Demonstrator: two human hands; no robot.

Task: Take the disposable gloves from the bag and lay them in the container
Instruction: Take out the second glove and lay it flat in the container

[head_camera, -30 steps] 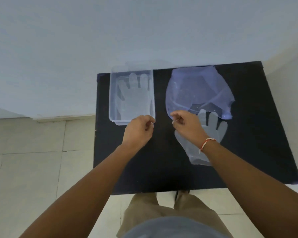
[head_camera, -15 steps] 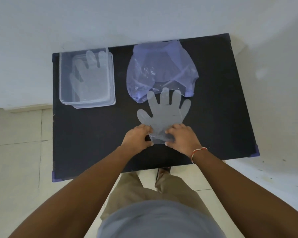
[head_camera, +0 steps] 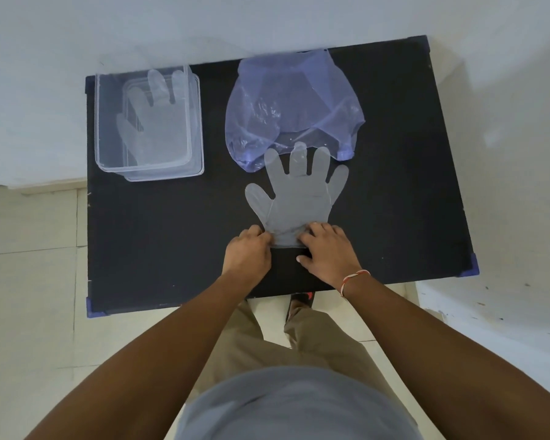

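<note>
A flat rectangular table (head_camera: 172,249) with a matte black top fills the middle of the head view; its near corners carry small purple caps. At 10 o'clock on the top sits a clear, rigid plastic container (head_camera: 102,122), rectangular with rounded corners and thin glossy walls; 1 translucent glove (head_camera: 156,128) lies flat inside it, fingers pointing to 12 o'clock. At 12 to 1 o'clock lies a thin bluish-purple plastic bag (head_camera: 286,100), rounded, crinkled and see-through, slack against the table.

Just below the bag, a second disposable glove (head_camera: 299,198) is spread flat on the black surface; it is filmy, frosted grey and hand-shaped, with 5 splayed fingers aimed at 12 o'clock, the fingertips overlapping the bag's lower edge and the thumb sticking out toward 9 o'clock. Its cuff end is wrinkled where the hands meet it.

The left hand (head_camera: 248,252) rests knuckles-up at the cuff's 9 o'clock side, fingers curled and bunched narrowly onto the film; whether it pinches the edge or only presses it I cannot tell. The right hand (head_camera: 327,252) lies palm-down at the cuff's 3 o'clock side, fingers slightly spread and pressing the glove's edge, thumb angled toward 9 o'clock; a red-and-white thread band (head_camera: 353,279) circles that wrist. Both bare forearms reach in from 6 o'clock.
</note>
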